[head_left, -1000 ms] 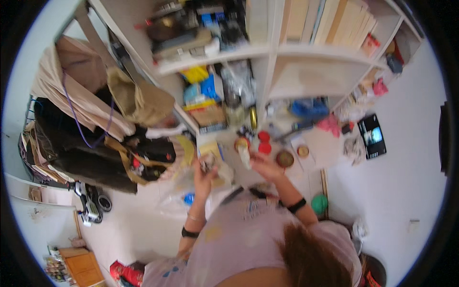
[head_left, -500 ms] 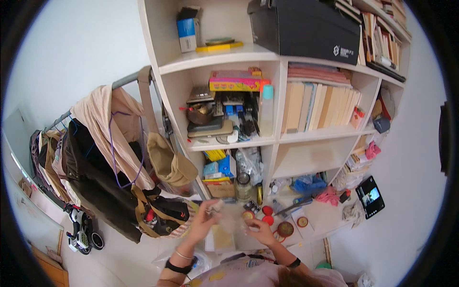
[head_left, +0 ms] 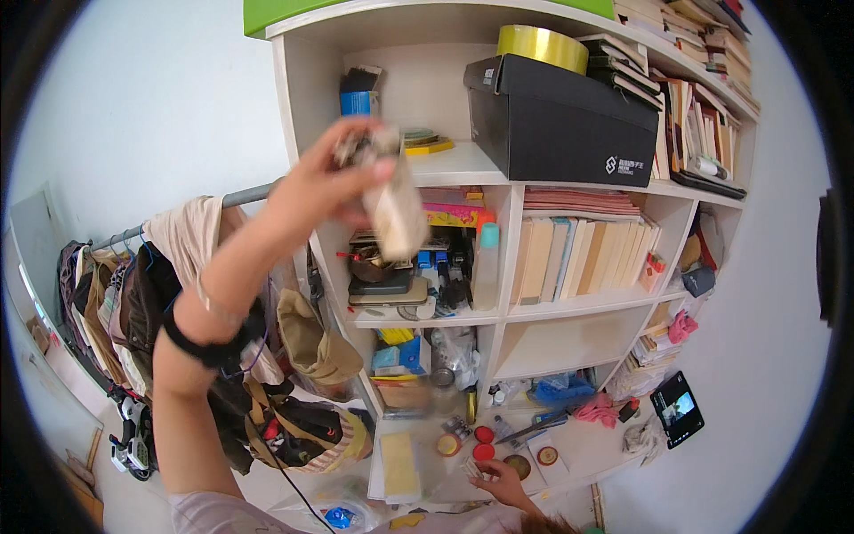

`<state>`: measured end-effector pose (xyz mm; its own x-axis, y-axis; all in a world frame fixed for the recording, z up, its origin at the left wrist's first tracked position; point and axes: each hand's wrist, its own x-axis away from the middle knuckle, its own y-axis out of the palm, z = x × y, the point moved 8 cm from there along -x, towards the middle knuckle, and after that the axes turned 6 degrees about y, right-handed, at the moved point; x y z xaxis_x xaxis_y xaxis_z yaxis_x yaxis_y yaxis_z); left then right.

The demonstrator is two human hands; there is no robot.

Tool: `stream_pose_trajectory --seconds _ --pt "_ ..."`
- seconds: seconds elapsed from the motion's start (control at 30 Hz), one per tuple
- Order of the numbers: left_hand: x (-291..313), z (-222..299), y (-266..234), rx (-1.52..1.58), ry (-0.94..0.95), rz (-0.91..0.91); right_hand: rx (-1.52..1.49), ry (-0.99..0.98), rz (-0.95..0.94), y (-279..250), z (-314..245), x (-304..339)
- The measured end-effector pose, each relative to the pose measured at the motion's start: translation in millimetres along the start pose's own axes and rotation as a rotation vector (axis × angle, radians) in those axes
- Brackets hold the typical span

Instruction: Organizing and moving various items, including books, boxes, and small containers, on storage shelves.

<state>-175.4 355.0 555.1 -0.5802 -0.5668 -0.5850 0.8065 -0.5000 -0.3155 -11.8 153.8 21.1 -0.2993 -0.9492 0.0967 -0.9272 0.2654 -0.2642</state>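
My left hand (head_left: 334, 178) is raised high in front of the shelves, closed around a pale, box-shaped thing (head_left: 398, 221) smeared by motion. Pressed in the same fingers is a crumpled greyish-white wad (head_left: 360, 147), perhaps a rag. Low over the desk, my right hand (head_left: 500, 485) pinches a small pale thing (head_left: 471, 466) too small to name. Near that hand lie two red round lids (head_left: 483, 434), a brown round tin (head_left: 518, 465) and a round red-rimmed piece (head_left: 547, 456).
A white shelf unit (head_left: 507, 240) holds a black box (head_left: 578, 120), books (head_left: 587, 258) and a bottle with a turquoise cap (head_left: 487, 267). A yellowish pad (head_left: 400, 467) lies on the desk. Clothes (head_left: 133, 303) hang at the left; a tablet (head_left: 678, 408) stands at the right.
My left hand has risen from the desk to the upper shelves, carrying the pale thing. The right hand has stayed low, shifting slightly down and right. The view has tilted upward.
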Motion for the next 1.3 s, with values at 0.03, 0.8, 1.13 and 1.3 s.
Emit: stream_pose_trajectory --seconds 0.03,0.8,1.13,1.3 --pt "-25 3 1 0.019 -0.010 -0.011 0.005 0.003 0.004 -5 3 2" --pt "-239 -79 46 -1.219 0.219 -0.169 -0.142 -0.006 0.347 -110 73 -12" --pt "-264 -51 -25 -0.760 -0.189 0.039 0.003 0.061 0.330 -124 113 -14" --pt "-257 -70 -59 -1.272 -0.495 -0.144 -0.249 0.168 0.396 -136 91 -7"
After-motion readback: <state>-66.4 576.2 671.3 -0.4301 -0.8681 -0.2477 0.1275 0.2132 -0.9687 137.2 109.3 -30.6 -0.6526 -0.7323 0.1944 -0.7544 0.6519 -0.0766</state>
